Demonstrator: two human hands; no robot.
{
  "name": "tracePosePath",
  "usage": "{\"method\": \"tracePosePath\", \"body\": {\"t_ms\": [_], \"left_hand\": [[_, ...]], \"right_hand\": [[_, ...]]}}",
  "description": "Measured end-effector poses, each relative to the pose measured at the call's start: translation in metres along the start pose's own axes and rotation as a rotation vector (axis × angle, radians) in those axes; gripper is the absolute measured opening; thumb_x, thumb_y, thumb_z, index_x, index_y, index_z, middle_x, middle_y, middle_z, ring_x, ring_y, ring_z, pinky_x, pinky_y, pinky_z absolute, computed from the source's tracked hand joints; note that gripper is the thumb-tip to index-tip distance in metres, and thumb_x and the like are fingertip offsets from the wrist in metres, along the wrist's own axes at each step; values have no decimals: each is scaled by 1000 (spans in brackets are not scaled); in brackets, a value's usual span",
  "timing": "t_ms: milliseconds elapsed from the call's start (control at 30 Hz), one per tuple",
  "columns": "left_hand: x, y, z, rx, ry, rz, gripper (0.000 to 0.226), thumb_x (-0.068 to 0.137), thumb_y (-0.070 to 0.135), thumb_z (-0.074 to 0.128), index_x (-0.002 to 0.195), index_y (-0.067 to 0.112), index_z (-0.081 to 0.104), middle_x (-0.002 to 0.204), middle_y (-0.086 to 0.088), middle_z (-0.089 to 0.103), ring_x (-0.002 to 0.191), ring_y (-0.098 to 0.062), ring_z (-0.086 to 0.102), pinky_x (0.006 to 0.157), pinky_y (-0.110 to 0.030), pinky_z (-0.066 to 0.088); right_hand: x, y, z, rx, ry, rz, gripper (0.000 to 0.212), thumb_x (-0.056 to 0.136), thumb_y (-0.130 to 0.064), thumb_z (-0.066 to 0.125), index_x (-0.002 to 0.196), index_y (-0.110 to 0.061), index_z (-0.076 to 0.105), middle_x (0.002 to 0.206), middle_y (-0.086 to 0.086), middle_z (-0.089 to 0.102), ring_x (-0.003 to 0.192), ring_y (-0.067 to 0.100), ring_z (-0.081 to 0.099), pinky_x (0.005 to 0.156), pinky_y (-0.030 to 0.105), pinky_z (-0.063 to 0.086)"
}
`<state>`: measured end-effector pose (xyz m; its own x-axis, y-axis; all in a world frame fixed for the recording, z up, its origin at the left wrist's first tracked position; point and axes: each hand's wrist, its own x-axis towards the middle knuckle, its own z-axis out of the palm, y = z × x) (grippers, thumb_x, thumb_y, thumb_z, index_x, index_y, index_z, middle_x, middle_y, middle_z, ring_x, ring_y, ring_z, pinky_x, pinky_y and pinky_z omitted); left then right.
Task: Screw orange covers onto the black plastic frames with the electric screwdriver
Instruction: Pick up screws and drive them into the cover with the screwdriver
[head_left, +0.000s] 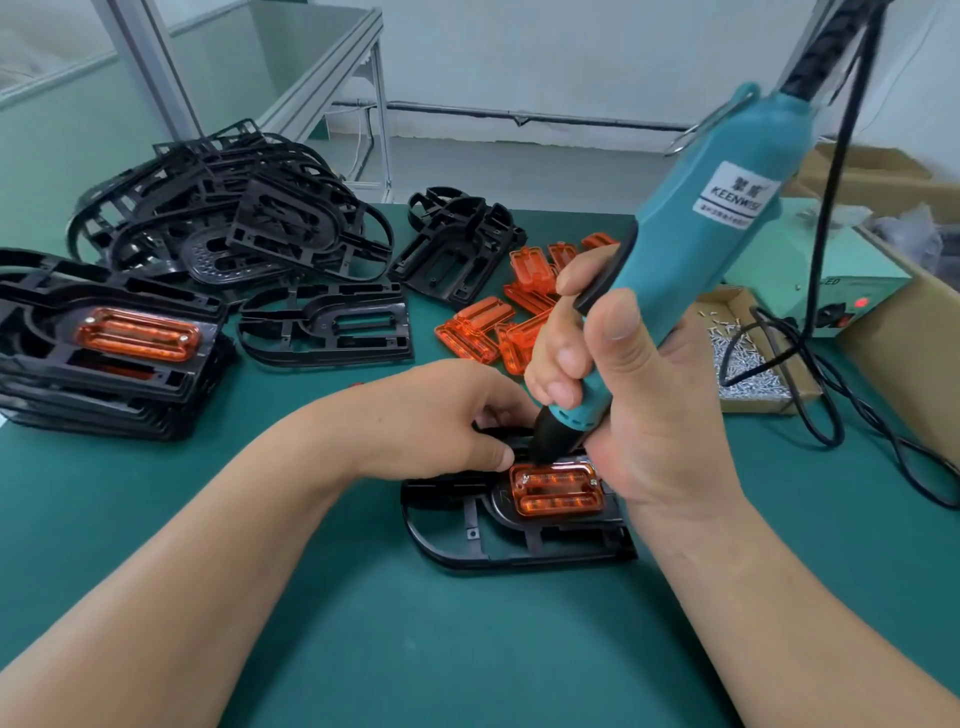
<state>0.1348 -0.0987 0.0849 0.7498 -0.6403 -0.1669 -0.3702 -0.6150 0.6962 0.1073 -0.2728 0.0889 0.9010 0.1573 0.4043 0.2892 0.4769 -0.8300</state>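
Two hands: both work over one black frame (493, 540) that lies flat on the green mat (415, 649), at 6 o'clock of the spread of parts.
Right hand (639, 395): clenched round the lower barrel of the electric screwdriver (727, 208), which leans toward 1 o'clock with its black nose down at the cover's far-left corner.
Left hand (441, 415): curled, thumb and fingers grasping the frame's far edge just beside that nose.
Orange cover (557, 491): seated in the frame, with a screw showing at each far corner.
Screwdriver label: a white sticker reads "KEENWIS", the last letter unclear; two Chinese characters sit above, and the line below is too small to read.
Cardboard tray (727, 306): shallow, at 2 o'clock of the frame, holding a heap of small silver screws (743, 358).
Power unit (810, 275): pale green box behind the tray, letters "LED" legible, a red lamp lit.
Large cardboard box (914, 364): at 3 o'clock, at the right edge; its contents cannot be made out.
Loose orange covers (498, 322): piled at 12 o'clock.
Finished stack (104, 364): at 9 o'clock, its top frame bearing an orange cover.
Bare frames (223, 218): heaped at 11 o'clock.
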Motion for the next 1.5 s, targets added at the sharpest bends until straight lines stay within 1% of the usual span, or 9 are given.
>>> {"method": "tracePosePath", "body": {"t_ms": [300, 400, 533, 867, 1000, 1167, 1333, 1400, 1500], "left_hand": [[0, -4, 1, 29, -2, -5, 37, 93, 25, 75, 87, 59, 60, 94, 26, 68, 95, 5, 64, 84, -21, 49], [2, -4, 4, 65, -13, -39, 21, 94, 37, 75, 111, 45, 66, 103, 24, 65, 99, 5, 60, 89, -20, 46], [5, -3, 8, 127, -17, -54, 35, 94, 38, 75, 128, 35, 69, 109, 19, 70, 97, 6, 62, 81, -13, 43], [8, 0, 11, 100, -28, -87, 29, 93, 37, 76, 116, 32, 60, 96, 15, 63, 83, 1, 58, 70, -18, 42], [9, 2, 10, 84, -41, -70, 25, 92, 29, 77, 112, 29, 62, 100, 11, 65, 89, -11, 60, 77, -25, 46], [10, 2, 9, 72, -54, -67, 44, 91, 28, 76, 132, 21, 59, 120, 2, 67, 110, -18, 63, 98, -41, 51], [9, -3, 8, 28, -83, -39, 20, 93, 26, 75, 93, 39, 60, 86, 16, 64, 77, 2, 57, 72, -22, 43], [7, -4, 6, -5, -121, -16, 24, 96, 23, 72, 87, 42, 60, 82, 16, 65, 75, -2, 59, 74, -24, 45], [3, -3, 1, -36, -187, 4, 19, 97, 20, 70, 106, 37, 69, 98, 10, 74, 93, -13, 69, 89, -37, 54]], "right_hand": [[1, -1, -1, -1, -7, 6, 53, 83, -49, 80, 107, -8, 57, 67, 5, 43, 52, 18, 43, 58, 32, 37], [2, -6, -7, 25, -8, -10, 48, 86, -49, 77, 106, -11, 58, 68, 2, 45, 53, 16, 44, 57, 32, 35], [6, -13, -15, 74, 37, -25, 44, 85, -51, 75, 102, -14, 58, 67, -1, 44, 52, 13, 43, 57, 31, 35], [0, -7, -11, 127, 28, -30, 43, 86, -48, 75, 102, -13, 56, 67, 0, 42, 51, 13, 42, 56, 31, 33], [-2, -3, -6, 103, -1, -15, 42, 88, -47, 74, 103, -13, 56, 67, 1, 42, 51, 13, 43, 56, 31, 34], [-4, 1, -2, 90, -19, 5, 46, 86, -48, 79, 104, -12, 56, 67, 1, 44, 51, 15, 43, 57, 31, 35], [-5, 0, -2, 68, -19, -1, 45, 86, -48, 78, 104, -12, 57, 67, 1, 45, 51, 15, 44, 57, 31, 36], [-5, -1, -2, 63, -19, -2, 46, 86, -48, 77, 104, -12, 57, 67, 1, 45, 51, 15, 44, 57, 31, 37], [-5, -3, -4, 79, -18, -13, 45, 87, -48, 75, 103, -12, 55, 67, 1, 44, 51, 14, 44, 57, 30, 36]]}}
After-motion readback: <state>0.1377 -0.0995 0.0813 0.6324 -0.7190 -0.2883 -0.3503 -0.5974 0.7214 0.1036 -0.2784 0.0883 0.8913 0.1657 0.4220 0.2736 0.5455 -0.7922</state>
